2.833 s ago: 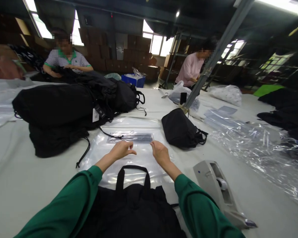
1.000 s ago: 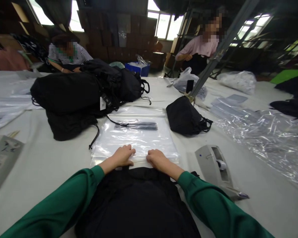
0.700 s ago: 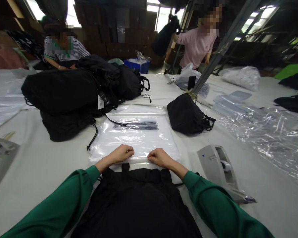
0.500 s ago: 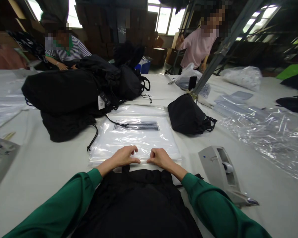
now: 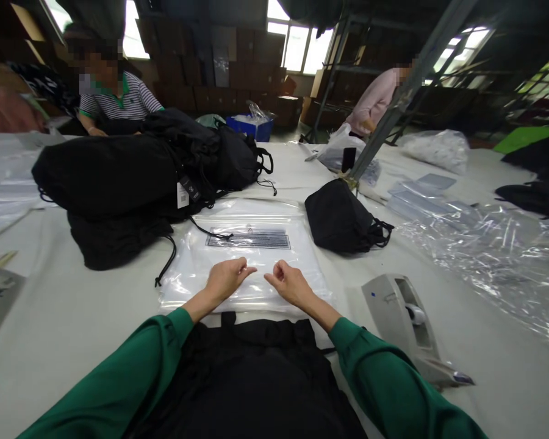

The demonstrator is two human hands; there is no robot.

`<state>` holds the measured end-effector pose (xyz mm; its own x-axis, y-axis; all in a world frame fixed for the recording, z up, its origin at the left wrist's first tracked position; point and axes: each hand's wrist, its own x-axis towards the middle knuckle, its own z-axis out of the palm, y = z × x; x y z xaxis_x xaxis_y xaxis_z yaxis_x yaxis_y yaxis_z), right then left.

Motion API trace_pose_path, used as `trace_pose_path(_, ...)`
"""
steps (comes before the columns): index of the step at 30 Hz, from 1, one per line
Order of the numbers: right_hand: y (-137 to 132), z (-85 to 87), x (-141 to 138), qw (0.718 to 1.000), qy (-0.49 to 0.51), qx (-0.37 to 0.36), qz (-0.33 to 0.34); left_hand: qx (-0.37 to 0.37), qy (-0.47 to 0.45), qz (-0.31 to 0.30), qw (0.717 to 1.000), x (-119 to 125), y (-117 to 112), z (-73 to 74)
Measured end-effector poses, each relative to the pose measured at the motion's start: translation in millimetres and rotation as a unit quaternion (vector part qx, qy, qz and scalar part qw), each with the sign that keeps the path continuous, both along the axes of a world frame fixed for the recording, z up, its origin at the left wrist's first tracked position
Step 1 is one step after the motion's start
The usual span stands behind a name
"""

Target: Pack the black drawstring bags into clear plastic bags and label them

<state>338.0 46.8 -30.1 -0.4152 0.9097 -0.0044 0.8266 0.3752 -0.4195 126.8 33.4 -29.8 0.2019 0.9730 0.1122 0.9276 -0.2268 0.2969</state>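
Observation:
Both hands are over a stack of clear plastic bags (image 5: pixel 247 286) with a printed text box, lying flat in front of me. My left hand (image 5: pixel 226 281) has its fingers curled in and its thumb pointing to the right. My right hand (image 5: pixel 293 285) mirrors it, fingers curled and thumb pointing left, with a small gap between the thumbs. Whether clear film is pinched in the fingers cannot be made out. Nearest my body, a black fabric bag (image 5: pixel 265 366) with a strap loop at its top edge lies between my forearms, below the stack.
Black drawstring bags (image 5: pixel 105 174) are heaped at the left, one with a tag. A smaller black bag (image 5: pixel 338 216) sits right of the stack. A grey tape dispenser (image 5: pixel 398 323) stands by my right forearm; loose clear plastic (image 5: pixel 485 250) spreads beyond. Two people are across the table (image 5: pixel 297 164).
My hands have moved away from the near edge of the plastic bags, further over the stack. The person at the back right has bent down behind the metal post.

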Motion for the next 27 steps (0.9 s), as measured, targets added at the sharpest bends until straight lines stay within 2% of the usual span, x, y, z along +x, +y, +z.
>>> trace_pose_path(3, 3, -2.7, 6, 0.999, -0.045, 0.024, 0.004, 0.0, 0.026, -0.017, 1.0, -7, 5, 8.0)
trace_pose_path(6, 4, -7.5, 33, 0.994, -0.101, 0.042, -0.021, -0.012, 0.06, -0.026, 0.998, -35, 3, 11.2)
trace_pose_path(10, 0, -7.4, 85, 0.982, -0.144, 0.069, -0.103, -0.027, 0.106, 0.038, 0.993, -86, -7, 9.5)
trace_pose_path(12, -5, -2.9, 96, 0.976, -0.145, 0.085, -0.141, -0.033, 0.115, 0.062, 0.991, -100, -12, 8.2)
trace_pose_path(15, -17, 10.5, 78, 0.977, -0.086, 0.137, -0.143, -0.039, 0.114, 0.067, 0.99, -94, -15, 9.5)
trace_pose_path(18, -31, 28.0, 25, 0.973, 0.006, 0.221, -0.06, -0.033, 0.11, 0.067, 0.991, -69, -10, 17.5)
trace_pose_path(20, -35, 36.3, -13, 0.965, 0.008, 0.262, -0.006, -0.026, 0.108, 0.069, 0.991, -51, -5, 25.6)
trace_pose_path(22, -31, 38.8, -37, 0.96, -0.031, 0.279, 0.018, -0.021, 0.106, 0.068, 0.992, -40, -2, 33.5)
trace_pose_path(24, -19, 35.4, -40, 0.96, -0.089, 0.266, 0.006, -0.021, 0.103, 0.063, 0.992, -40, -2, 38.9)
trace_pose_path(27, 1, 24.3, -2, 0.962, -0.156, 0.216, -0.05, -0.032, 0.098, 0.058, 0.993, -62, -10, 38.3)
